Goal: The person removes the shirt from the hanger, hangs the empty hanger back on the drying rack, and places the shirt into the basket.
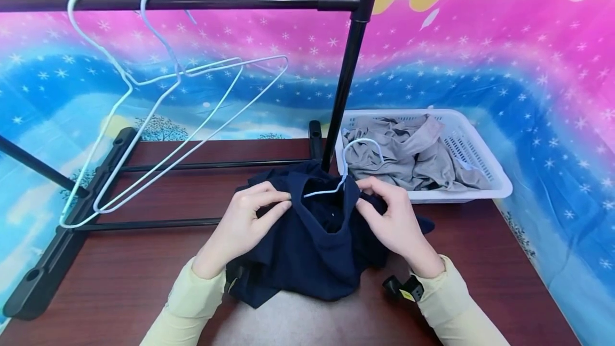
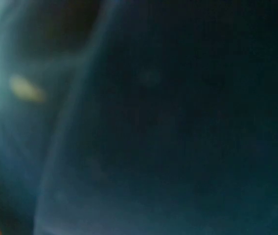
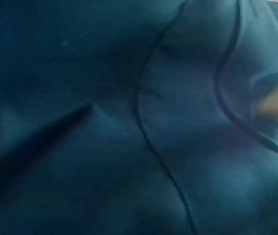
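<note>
A dark navy shirt (image 1: 307, 260) lies bunched on the table, its neck opening facing up. Inside the neck sits a pale blue hanger (image 1: 347, 160), its hook standing up out of the opening and part of one arm showing; the rest is hidden in the cloth. My left hand (image 1: 250, 218) pinches the left edge of the collar between thumb and fingers. On the opposite side, my right hand (image 1: 391, 217) pinches the collar's right edge near the hanger. Dark cloth (image 2: 178, 122) fills the left wrist view, blurred. Seams cross the shirt (image 3: 178, 107) in the right wrist view.
A black clothes rack (image 1: 240, 0) stands at the back left, with two pale hangers (image 1: 158, 95) on its bar. Right of its upright, a white basket (image 1: 499, 186) holds grey clothing (image 1: 408, 148). The brown table (image 1: 120, 287) runs under everything.
</note>
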`<state>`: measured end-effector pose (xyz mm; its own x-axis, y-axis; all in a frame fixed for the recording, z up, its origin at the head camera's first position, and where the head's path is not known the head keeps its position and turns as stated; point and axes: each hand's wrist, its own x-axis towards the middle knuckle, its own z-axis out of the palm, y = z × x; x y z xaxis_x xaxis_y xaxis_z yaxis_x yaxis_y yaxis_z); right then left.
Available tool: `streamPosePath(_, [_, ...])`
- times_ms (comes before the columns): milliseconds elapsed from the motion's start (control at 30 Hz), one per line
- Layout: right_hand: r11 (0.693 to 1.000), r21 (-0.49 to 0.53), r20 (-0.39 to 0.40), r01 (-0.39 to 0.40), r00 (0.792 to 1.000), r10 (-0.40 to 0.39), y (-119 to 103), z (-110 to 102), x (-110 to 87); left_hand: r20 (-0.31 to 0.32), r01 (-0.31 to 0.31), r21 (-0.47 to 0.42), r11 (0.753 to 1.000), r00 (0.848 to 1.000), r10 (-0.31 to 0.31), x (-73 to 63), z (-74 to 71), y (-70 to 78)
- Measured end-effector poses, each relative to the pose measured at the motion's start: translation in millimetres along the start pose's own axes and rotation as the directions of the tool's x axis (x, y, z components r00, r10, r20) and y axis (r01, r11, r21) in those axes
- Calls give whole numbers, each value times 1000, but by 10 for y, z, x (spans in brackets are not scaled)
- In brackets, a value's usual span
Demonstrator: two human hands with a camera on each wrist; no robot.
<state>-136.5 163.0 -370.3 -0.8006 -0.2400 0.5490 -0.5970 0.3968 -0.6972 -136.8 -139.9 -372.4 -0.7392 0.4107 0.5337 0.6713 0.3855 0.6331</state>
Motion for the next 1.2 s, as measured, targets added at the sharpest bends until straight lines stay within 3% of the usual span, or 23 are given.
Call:
streamPosePath(133, [998, 60, -22, 23, 1000, -22, 12, 2, -5, 9, -8, -11, 1000, 1000, 8, 9, -15, 7])
streamPosePath(400, [997, 2, -149, -75, 986, 75, -10, 27, 2, 26, -29, -17, 999, 999, 29, 12, -69, -3])
streamPosePath(533, [998, 14, -240, -60, 969, 61, -3, -91, 47, -5, -15, 0, 1000, 1000, 15, -10, -257, -33])
streamPosePath(667, [1000, 5, -371, -31, 928, 31, -103, -283, 93, -50, 43, 47, 998, 998, -41, -82, -529, -46])
streamPosePath(733, [1000, -3, -400, -21, 916, 18, -186, -354, 101, -33, 73, 76, 994, 997, -71, -114, -623, -32])
streamPosePath(800, [1000, -3, -397, -10, 918, 7, -260, -386, 102, 3, 92, 98, 991, 996, -93, -131, -669, -10])
streamPosePath(1000, [999, 30, -351, 29, 936, -17, -273, -385, 87, 53, 78, 10, 997, 995, -79, -114, -560, 125])
streamPosePath(1100, [998, 21, -312, 55, 949, -46, -235, -377, 73, 79, -2, -60, 998, 997, 7, -84, -427, 236])
streamPosePath(1200, [996, 10, -277, 84, 958, -78, -203, -370, 65, 137, -73, -95, 993, 987, 85, -63, -306, 315])
